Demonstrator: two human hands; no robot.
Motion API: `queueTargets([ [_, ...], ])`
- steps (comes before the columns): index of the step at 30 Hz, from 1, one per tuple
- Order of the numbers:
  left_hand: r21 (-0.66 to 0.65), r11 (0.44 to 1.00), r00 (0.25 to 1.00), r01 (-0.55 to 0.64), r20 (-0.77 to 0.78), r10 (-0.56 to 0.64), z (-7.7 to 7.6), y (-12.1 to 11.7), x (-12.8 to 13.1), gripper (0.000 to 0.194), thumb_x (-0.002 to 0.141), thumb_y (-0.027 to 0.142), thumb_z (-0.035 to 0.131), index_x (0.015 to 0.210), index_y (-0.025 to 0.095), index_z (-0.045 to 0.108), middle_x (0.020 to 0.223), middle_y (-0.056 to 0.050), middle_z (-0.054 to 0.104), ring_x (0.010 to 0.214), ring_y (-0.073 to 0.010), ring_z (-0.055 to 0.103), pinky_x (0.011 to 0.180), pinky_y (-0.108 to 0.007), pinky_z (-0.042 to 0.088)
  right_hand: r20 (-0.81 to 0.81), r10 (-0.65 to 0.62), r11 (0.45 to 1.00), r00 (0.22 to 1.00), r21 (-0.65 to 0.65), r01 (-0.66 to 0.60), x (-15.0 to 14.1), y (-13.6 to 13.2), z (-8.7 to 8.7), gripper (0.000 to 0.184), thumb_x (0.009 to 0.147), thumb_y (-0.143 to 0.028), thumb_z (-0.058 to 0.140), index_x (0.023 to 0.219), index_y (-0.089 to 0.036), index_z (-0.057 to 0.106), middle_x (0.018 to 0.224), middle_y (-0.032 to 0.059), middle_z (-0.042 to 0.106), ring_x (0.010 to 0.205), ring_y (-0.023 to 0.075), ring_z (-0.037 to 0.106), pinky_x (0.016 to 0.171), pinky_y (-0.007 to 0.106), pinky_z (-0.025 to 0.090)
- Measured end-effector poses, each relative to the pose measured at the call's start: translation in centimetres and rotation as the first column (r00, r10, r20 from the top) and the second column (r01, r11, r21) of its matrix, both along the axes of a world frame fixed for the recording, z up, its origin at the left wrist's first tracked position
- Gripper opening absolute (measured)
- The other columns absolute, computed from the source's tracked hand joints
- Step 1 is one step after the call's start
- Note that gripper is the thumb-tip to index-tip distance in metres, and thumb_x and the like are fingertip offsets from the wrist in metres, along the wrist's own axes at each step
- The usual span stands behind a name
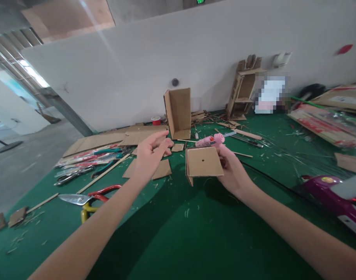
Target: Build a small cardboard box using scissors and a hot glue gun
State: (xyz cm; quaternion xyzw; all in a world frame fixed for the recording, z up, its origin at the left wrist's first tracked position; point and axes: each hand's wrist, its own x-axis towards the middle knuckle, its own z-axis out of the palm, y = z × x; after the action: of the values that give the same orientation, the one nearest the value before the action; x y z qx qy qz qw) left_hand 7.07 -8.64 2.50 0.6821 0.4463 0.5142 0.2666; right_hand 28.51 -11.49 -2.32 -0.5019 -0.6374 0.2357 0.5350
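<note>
My right hand point(232, 171) grips a small cardboard box point(205, 165) by its right side, above the green table. Its square face towards me has a small round hole, and a flap hangs at the lower left. Left of the box, my left hand point(151, 151) is raised with the index finger stretched out and the other fingers partly bent; nothing shows in it. Beneath it are flat cardboard pieces point(162, 170). Just behind the box is a pink glue gun point(210, 140). A tall open cardboard form point(180, 112) stands upright behind both hands.
Red-handled shears point(79, 199) and several packaged tools point(87, 165) lie at the left. A cardboard shelf-like frame point(243, 91) leans against the wall. A purple device point(326, 190) sits at the right. Wood sticks point(108, 171) and scraps are scattered about.
</note>
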Motion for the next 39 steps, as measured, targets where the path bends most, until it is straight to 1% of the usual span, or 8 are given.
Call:
queueTargets([
  [5,0.028,0.946,0.942,0.322,-0.115,-0.317,-0.5,-0.2,-0.4,0.066,0.089,0.065,0.040,0.136,0.020,0.047,0.118,-0.014,0.066,0.113,-0.0268,0.060,0.098,-0.044,0.047,-0.184,0.069,0.989,0.980,-0.119,-0.092,0.1,-1.0,0.3,0.019,0.079,-0.038,0.063,0.085,-0.022,0.056,0.088,0.0072,0.067,0.063,0.0169,0.061,0.044,0.027,0.045],
  [12,-0.270,0.749,0.734,0.604,-0.177,-0.656,-0.6,-0.7,0.0,0.087,0.066,0.049,0.079,0.140,0.032,0.038,0.147,-0.009,0.042,0.136,-0.0351,0.039,0.109,-0.052,0.039,-0.296,0.101,0.980,0.950,-0.136,-0.146,-0.4,-1.1,0.4,0.019,0.075,-0.039,0.064,0.078,-0.023,0.052,0.081,0.0048,0.064,0.075,0.0227,0.064,0.057,0.034,0.053],
  [16,-0.197,0.812,0.768,0.549,-0.263,-0.584,-0.7,-0.5,-0.1,0.089,0.060,0.043,0.085,0.137,0.032,0.040,0.144,-0.009,0.043,0.134,-0.0344,0.040,0.111,-0.054,0.035,-0.271,0.065,0.992,0.960,-0.091,-0.092,-0.3,-0.7,0.3,0.024,0.089,-0.042,0.038,0.083,-0.023,0.052,0.081,0.0061,0.062,0.071,0.0232,0.063,0.054,0.036,0.053],
  [20,-0.100,0.871,0.813,0.481,-0.319,-0.486,-1.0,-0.4,-0.3,0.092,0.059,0.044,0.085,0.135,0.031,0.036,0.143,-0.011,0.041,0.132,-0.0334,0.042,0.110,-0.052,0.036,-0.052,0.004,0.991,0.999,0.131,0.003,0.4,-1.5,0.3,0.030,0.074,-0.025,0.063,0.103,-0.025,0.053,0.112,0.0111,0.057,0.094,0.0275,0.059,0.061,0.036,0.052],
  [24,-0.040,0.911,0.840,0.410,-0.374,-0.394,-1.0,-0.7,-0.2,0.094,0.056,0.049,0.086,0.133,0.028,0.036,0.139,-0.013,0.043,0.128,-0.0343,0.045,0.105,-0.051,0.041,0.463,-0.196,0.841,0.864,0.533,-0.095,1.1,-2.4,0.4,0.043,0.073,-0.008,0.061,0.112,-0.023,0.050,0.103,0.0115,0.052,0.094,0.0287,0.056,0.066,0.040,0.053],
  [27,0.020,0.927,0.851,0.374,-0.406,-0.334,-0.9,-1.0,0.1,0.095,0.053,0.052,0.086,0.131,0.027,0.038,0.135,-0.013,0.045,0.125,-0.0342,0.047,0.102,-0.051,0.043,0.544,-0.284,0.791,0.789,0.599,-0.129,1.3,-2.5,0.5,0.040,0.075,-0.005,0.058,0.111,-0.023,0.050,0.095,0.0090,0.049,0.089,0.0273,0.056,0.063,0.039,0.054],
  [33,0.250,0.895,0.875,0.368,-0.419,-0.243,-1.2,-0.9,0.4,0.092,0.054,0.055,0.085,0.130,0.027,0.042,0.131,-0.013,0.051,0.123,-0.0327,0.051,0.102,-0.050,0.043,0.490,-0.155,0.811,0.858,0.559,-0.172,0.6,-3.2,1.1,0.044,0.079,-0.015,0.065,0.118,-0.022,0.047,0.106,0.0115,0.048,0.100,0.0291,0.053,0.074,0.044,0.056],
  [39,0.439,0.829,0.886,0.345,-0.443,-0.134,-1.8,-0.1,0.1,0.097,0.052,0.057,0.084,0.132,0.026,0.040,0.129,-0.013,0.054,0.123,-0.0327,0.049,0.104,-0.051,0.041,-0.145,0.216,0.967,0.966,0.170,-0.191,0.0,-3.7,0.8,0.035,0.088,-0.023,0.058,0.119,-0.027,0.043,0.113,0.0085,0.049,0.092,0.0212,0.058,0.061,0.034,0.059],
])
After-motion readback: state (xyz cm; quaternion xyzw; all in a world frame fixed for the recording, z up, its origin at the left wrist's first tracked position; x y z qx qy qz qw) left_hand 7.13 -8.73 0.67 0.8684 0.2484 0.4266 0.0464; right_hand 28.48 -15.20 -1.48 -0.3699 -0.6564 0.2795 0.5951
